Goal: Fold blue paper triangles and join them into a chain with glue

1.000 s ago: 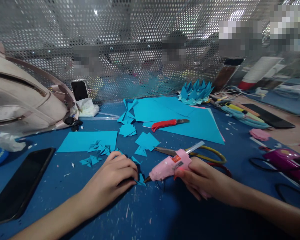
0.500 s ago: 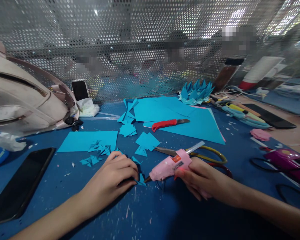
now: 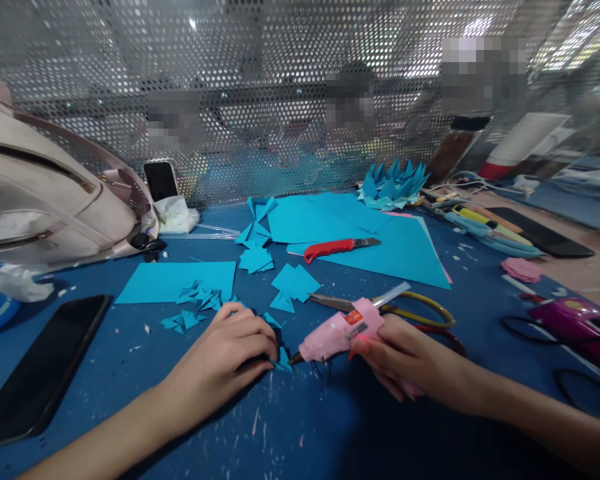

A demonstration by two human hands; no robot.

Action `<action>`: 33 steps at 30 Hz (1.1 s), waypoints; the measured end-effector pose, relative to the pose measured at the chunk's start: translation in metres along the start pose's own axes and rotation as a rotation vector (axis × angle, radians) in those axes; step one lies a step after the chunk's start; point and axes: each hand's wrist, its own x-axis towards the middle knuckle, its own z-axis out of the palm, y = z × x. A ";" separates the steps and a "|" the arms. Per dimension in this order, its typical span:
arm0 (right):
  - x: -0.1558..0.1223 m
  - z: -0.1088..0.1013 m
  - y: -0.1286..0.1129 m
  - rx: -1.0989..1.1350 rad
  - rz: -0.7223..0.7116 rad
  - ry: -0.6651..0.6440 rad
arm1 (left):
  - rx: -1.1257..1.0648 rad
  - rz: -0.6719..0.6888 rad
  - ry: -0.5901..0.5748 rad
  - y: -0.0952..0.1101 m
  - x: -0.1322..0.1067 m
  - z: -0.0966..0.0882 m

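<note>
My right hand is wrapped round a pink hot glue gun, with a clear glue stick poking out of its back. The gun's nozzle points left and meets the edge of a small folded blue paper piece. That piece is pinched against the table by my left hand, whose fingers partly cover it. Left of this hand lie several folded blue paper pieces. Just beyond the glue gun, scissors with yellow and red handles lie partly hidden by it.
Blue paper sheets lie at the back under a red-handled knife. A spiky blue paper flower stands at the back right. A phone and a pale backpack are at left, a magenta glue gun at right.
</note>
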 end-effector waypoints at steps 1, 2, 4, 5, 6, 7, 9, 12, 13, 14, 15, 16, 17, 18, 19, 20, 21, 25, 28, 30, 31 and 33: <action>0.000 0.000 0.000 0.002 0.003 -0.002 | 0.000 0.001 0.000 0.000 0.000 0.000; 0.000 0.000 0.001 0.004 0.005 -0.005 | 0.000 0.002 0.000 0.000 0.000 0.000; 0.000 0.000 0.002 0.002 0.010 -0.006 | 0.000 0.003 0.003 -0.001 -0.001 0.000; 0.000 0.000 0.002 0.002 0.010 -0.007 | 0.000 0.002 0.003 -0.001 -0.001 0.000; 0.000 0.000 0.002 0.001 0.008 -0.005 | 0.000 0.001 0.002 -0.001 -0.001 0.000; 0.000 0.000 0.002 0.002 0.005 -0.002 | -0.001 0.000 0.001 -0.002 -0.001 0.000; 0.000 0.000 0.002 0.009 -0.001 0.003 | -0.001 0.000 -0.002 -0.002 -0.001 0.000; 0.000 0.001 0.001 0.017 0.004 -0.003 | -0.004 0.001 -0.004 -0.001 -0.001 0.000; 0.000 0.001 0.001 0.021 0.004 -0.006 | -0.004 0.001 -0.001 -0.001 -0.001 0.000; 0.000 0.001 0.001 0.024 0.005 -0.005 | -0.004 0.003 0.002 -0.001 -0.001 0.000; 0.000 0.001 0.001 0.025 0.007 -0.003 | -0.003 0.005 0.005 -0.001 -0.001 0.000; 0.000 0.001 0.001 0.027 0.010 -0.001 | -0.001 0.004 0.007 -0.001 -0.001 0.000; 0.000 0.001 0.002 0.025 0.012 0.002 | 0.001 0.000 0.006 -0.001 -0.001 0.000; 0.000 0.001 0.002 0.021 0.016 0.004 | 0.002 -0.003 0.006 -0.001 -0.001 0.000; 0.000 0.001 0.002 0.018 0.019 0.004 | 0.002 -0.004 0.006 -0.001 0.000 0.000; 0.000 0.001 0.002 0.015 0.020 0.004 | 0.002 -0.004 0.005 -0.001 0.000 0.000; 0.000 0.001 0.002 0.013 0.018 0.003 | 0.002 -0.003 0.006 -0.001 0.000 0.000; 0.000 0.001 0.000 0.011 0.008 0.000 | -0.002 0.002 0.007 -0.001 0.000 0.000; 0.000 0.001 0.001 0.019 -0.009 0.014 | -0.008 0.002 0.010 -0.001 -0.001 0.000; 0.000 0.001 0.002 0.018 -0.017 0.014 | -0.008 -0.006 0.006 -0.001 -0.001 0.001; 0.000 0.001 0.002 0.016 -0.017 0.014 | -0.009 -0.009 0.005 -0.001 -0.001 0.001; 0.001 0.001 0.002 0.014 -0.017 0.014 | -0.013 -0.013 0.004 -0.001 -0.001 0.001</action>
